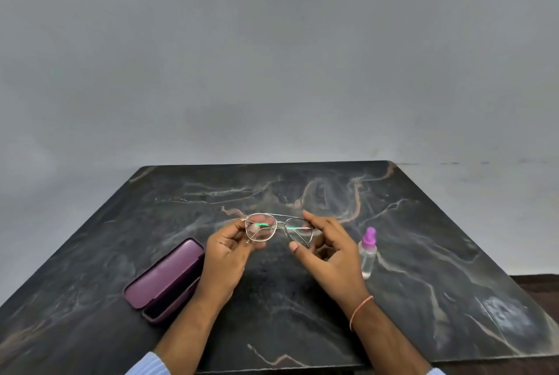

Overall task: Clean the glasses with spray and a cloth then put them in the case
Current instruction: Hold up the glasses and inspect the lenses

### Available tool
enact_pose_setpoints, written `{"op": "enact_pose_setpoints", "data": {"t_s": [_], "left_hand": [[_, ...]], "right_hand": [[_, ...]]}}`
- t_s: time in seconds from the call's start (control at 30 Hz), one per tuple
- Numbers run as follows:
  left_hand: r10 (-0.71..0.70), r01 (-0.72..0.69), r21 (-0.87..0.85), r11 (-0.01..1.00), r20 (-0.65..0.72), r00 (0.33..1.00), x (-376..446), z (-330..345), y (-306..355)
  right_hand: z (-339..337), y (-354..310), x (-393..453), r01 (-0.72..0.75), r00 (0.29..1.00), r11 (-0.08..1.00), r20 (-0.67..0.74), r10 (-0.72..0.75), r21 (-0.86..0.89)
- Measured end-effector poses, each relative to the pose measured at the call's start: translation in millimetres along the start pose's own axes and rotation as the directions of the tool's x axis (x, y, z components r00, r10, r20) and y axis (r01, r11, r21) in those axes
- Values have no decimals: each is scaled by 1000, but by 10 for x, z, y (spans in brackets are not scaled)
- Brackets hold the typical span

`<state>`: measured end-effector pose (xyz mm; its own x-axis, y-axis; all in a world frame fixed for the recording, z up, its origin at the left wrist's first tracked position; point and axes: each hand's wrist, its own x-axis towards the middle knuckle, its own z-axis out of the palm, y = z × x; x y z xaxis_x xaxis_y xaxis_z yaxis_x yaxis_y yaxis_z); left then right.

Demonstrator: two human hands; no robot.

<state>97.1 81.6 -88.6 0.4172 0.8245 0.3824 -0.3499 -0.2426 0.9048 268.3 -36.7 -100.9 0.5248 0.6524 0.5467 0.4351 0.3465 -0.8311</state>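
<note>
Thin metal-framed glasses (273,227) are held up above the middle of the dark marble table (423,223). My left hand (227,256) pinches the left lens rim. My right hand (326,253) pinches the right lens between thumb and fingers. A purple glasses case (165,281) lies open on the table to the left of my left hand. A small clear spray bottle (368,253) with a purple cap stands to the right of my right hand. No cloth shows in this view.
The table ends at a grey wall behind and drops off at the right edge. A thin orange band circles my right wrist (360,311). Light blue sleeve cuffs show at the bottom.
</note>
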Motion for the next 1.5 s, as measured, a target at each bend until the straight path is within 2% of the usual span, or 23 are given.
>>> {"op": "enact_pose_setpoints", "data": {"t_s": [0.2, 0.4, 0.83, 1.0, 1.2, 1.4, 1.5], "left_hand": [[118, -118, 29, 993, -4, 993, -29, -14, 11], [163, -161, 124, 979, -7, 987, -32, -5, 3], [249, -246, 208, 947, 12, 968, -95, -8, 8], [278, -265, 309, 914, 3, 961, -90, -17, -39], [373, -357, 458, 814, 59, 926, -80, -35, -103], [415, -388, 584, 713, 94, 905, -70, -55, -123], [447, -396, 674, 623, 108, 888, -70, -42, -100]], "right_hand": [[-16, -24, 11, 24, 1000, 1000, -3, -24, 5], [-29, -37, 3, 33, 999, 999, -16, -33, 1], [-53, -59, -23, 50, 999, 999, -15, -50, -5], [-53, -71, -22, 49, 999, 999, -21, -49, 16], [-64, -30, -23, 41, 999, 998, -38, -39, 41], [-60, -4, -15, 30, 998, 996, -51, -26, 79], [-59, -1, -17, 30, 998, 996, -56, -25, 86]]}}
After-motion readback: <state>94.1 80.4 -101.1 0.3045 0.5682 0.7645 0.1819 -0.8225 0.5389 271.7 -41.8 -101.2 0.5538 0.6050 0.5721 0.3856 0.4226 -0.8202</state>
